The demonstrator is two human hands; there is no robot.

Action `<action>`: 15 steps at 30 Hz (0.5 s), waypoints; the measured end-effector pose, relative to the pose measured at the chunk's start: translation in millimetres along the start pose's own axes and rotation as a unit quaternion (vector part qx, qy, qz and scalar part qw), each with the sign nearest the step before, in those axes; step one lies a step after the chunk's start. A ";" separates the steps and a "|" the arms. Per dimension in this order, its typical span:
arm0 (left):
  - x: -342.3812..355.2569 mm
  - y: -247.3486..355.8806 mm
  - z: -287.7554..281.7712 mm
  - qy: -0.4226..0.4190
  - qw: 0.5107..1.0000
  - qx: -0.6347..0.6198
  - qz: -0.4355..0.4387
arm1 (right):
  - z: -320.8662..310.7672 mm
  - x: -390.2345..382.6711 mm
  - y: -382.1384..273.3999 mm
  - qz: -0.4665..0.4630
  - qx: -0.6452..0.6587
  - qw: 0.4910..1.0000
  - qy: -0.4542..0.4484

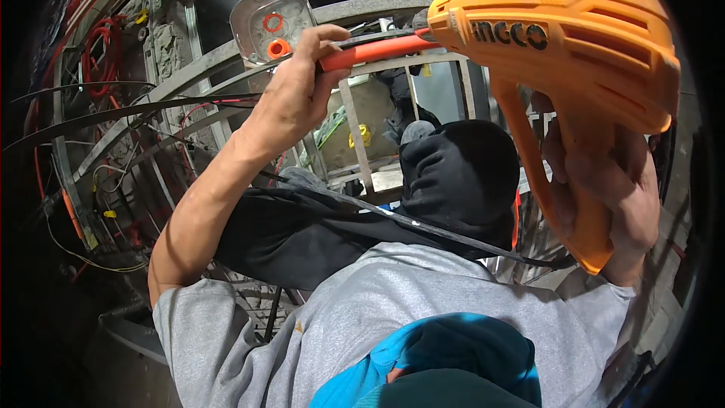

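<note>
My left hand point(302, 87) grips a red-orange tube point(377, 51) at upper middle, fingers curled round its left end. The orange heat gun point(551, 57) fills the upper right, its nozzle pointing left at the tube's right end; whether they touch is unclear. My right hand point(619, 196) is wrapped round the gun's handle, and a black cord runs leftward from its base across my legs. Just behind my left hand is a grey metal junction box point(253, 19) with two orange rings in it.
I sit above a lattice of metal bars and studs point(362, 143). Red cable coils point(102, 53), loose wires and black straps point(91, 117) hang at the left against rough masonry. My black-clad legs point(453, 181) lie below my hands. A small yellow object point(360, 136) shows beneath the bars.
</note>
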State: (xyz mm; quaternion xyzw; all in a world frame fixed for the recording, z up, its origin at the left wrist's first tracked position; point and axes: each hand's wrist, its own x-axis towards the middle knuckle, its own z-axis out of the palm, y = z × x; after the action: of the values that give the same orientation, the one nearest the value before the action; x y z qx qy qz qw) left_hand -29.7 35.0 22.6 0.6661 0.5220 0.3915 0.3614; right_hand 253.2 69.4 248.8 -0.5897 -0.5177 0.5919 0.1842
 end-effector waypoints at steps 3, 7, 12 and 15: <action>-14.4 4.2 -6.3 0.023 0.998 0.044 -0.042 | 2.5 10.9 12.9 -0.009 0.046 0.999 -0.020; -16.5 9.9 -4.2 0.077 0.993 0.086 -0.035 | -5.1 12.3 17.4 -0.071 0.059 0.995 0.031; 0.3 28.3 -12.4 0.120 0.984 0.104 -0.081 | -24.1 1.4 -4.3 -0.005 -0.078 0.995 0.066; 5.5 22.8 -10.8 0.127 0.983 0.103 -0.079 | -24.4 -0.6 -7.7 -0.014 -0.116 0.992 0.058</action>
State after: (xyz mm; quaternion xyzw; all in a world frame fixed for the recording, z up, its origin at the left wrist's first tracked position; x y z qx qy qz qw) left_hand -29.2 36.8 48.4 0.6012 0.6524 0.3870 0.2515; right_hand 272.0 81.6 261.2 -0.6328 -0.5795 0.4903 0.1527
